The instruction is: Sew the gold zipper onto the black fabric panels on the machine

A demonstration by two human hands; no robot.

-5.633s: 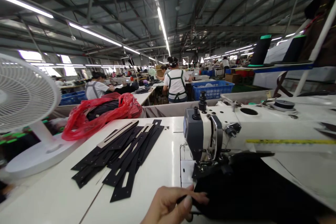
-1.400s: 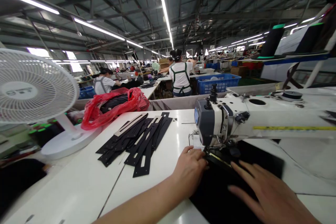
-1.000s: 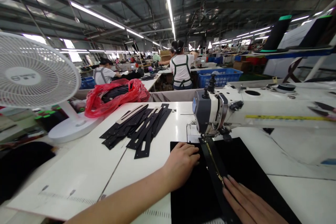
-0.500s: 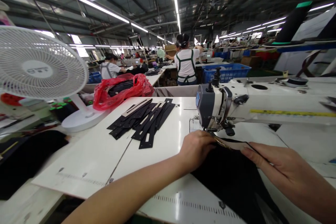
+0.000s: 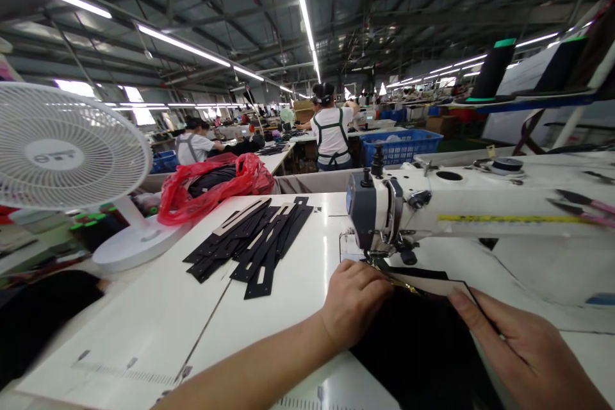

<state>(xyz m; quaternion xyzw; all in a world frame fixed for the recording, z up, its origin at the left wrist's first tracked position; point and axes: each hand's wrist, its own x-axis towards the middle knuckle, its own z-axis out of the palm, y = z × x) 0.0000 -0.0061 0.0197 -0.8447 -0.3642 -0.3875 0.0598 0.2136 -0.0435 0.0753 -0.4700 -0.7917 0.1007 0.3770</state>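
Note:
Below the head of a white and grey sewing machine, my left hand is closed on the upper left edge of a black fabric piece, close to the needle area. My right hand pinches the same piece at its right corner, thumb on top. A beige strip runs along the upper edge between my hands. Beside it glints a narrow gold-coloured trim, perhaps a zipper. The presser foot and the fabric under it are mostly hidden by my left hand.
Black slotted strips lie piled on the white table, left of the machine. Behind them are a red plastic bag and a white fan. Scissors rest on the machine arm. Two people work beyond, near a blue basket.
The camera view has shifted, so most of the scene sits lower and further left. Both hands keep hold of the black fabric at the machine, with little change in their grip.

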